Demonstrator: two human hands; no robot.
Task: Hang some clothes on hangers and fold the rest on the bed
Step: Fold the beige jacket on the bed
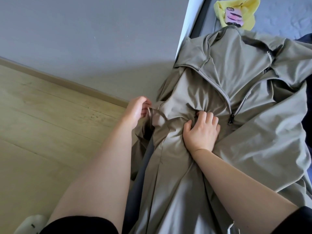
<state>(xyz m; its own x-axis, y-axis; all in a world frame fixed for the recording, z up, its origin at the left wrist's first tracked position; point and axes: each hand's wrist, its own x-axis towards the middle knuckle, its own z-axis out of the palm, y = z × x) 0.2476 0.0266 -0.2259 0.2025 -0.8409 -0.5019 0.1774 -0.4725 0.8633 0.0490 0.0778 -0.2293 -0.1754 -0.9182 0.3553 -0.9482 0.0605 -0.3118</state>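
A long khaki zip-front garment (pixel 236 78) lies spread along the bed's left side, its zipper half open and its lower part running toward me. My left hand (pixel 137 109) is off the bed's edge and pinches a thin drawstring (pixel 157 114) that comes out of the garment's waist. Bunched fabric at the waist is gripped by my right hand (pixel 201 130), just left of the dark zipper pull (pixel 231 119).
The bed (pixel 287 19) has a grey-blue quilted cover and a dark frame edge beside the wall. A yellow cloth (pixel 248 17) with a phone (pixel 233 16) on it lies at the far end. A dark blue fabric (pixel 305 39) shows at right. Wooden floor (pixel 42 115) at left.
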